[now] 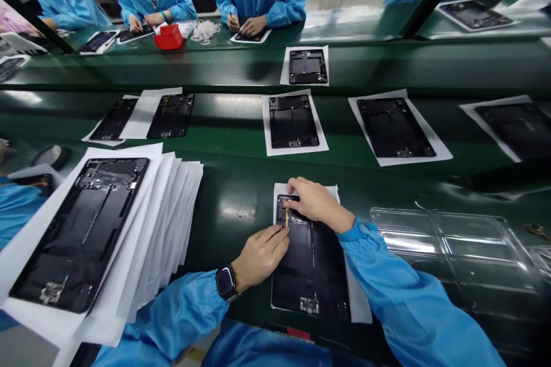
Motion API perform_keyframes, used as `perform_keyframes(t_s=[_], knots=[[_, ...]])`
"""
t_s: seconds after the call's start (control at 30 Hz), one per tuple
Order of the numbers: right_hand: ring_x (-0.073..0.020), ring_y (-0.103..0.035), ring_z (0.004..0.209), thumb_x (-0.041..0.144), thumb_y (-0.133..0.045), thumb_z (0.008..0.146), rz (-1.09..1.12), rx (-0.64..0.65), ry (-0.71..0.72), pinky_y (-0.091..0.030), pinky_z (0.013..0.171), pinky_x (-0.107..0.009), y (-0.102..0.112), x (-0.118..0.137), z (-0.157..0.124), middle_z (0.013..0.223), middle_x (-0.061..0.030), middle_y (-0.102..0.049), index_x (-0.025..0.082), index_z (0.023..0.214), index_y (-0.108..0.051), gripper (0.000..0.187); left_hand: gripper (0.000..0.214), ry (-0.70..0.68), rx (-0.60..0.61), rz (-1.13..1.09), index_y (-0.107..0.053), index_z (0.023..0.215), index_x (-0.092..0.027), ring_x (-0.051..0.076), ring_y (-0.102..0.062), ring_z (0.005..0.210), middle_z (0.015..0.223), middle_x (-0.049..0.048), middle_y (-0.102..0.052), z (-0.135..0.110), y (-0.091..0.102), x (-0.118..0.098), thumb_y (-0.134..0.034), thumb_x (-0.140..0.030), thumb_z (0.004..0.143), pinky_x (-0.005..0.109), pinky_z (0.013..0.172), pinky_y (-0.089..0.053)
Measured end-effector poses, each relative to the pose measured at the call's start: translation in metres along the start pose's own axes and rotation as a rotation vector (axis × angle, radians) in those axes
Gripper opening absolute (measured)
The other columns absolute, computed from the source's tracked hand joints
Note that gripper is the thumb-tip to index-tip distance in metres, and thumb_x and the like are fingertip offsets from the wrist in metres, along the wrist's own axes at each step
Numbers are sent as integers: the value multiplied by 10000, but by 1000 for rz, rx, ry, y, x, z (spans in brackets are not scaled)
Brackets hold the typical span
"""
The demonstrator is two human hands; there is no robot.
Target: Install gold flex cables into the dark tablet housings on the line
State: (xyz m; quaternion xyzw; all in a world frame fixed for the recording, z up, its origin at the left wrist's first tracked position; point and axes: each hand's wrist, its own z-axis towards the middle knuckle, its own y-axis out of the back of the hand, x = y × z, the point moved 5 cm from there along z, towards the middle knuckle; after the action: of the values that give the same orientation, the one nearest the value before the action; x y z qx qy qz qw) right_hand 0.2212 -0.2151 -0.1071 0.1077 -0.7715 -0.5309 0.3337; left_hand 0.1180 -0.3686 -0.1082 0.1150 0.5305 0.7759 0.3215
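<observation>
A black tablet back frame (312, 266) lies on a white sheet in front of me on the green bench. My left hand (260, 255), with a black watch on the wrist, has its fingers closed and its fingertips pressed on a thin orange strip (286, 218) near the frame's upper left. My right hand (316, 203) lies curled over the frame's top edge, its fingertips pressed down beside the same strip. Both sleeves are blue.
A fanned stack of white sheets (172, 223) carries another frame (80, 235) at the left. A clear plastic tray (447, 243) lies at the right. Several frames on sheets (293, 121) ride the green belt beyond. People in blue coats work across the line by a red box (169, 38).
</observation>
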Motion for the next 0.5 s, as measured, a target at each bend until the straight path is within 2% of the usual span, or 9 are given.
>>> perform_keyframes(t_s=[0.5], knots=[[-170, -585, 706, 378, -720, 838, -18, -10, -10, -284, 588, -296, 0, 0, -1, 923, 11, -587, 232, 948, -520, 271, 194, -13, 24, 24, -647, 1009, -87, 230, -622, 1085, 1163, 101, -674, 0, -2, -2, -458, -120, 980, 341, 891, -552]])
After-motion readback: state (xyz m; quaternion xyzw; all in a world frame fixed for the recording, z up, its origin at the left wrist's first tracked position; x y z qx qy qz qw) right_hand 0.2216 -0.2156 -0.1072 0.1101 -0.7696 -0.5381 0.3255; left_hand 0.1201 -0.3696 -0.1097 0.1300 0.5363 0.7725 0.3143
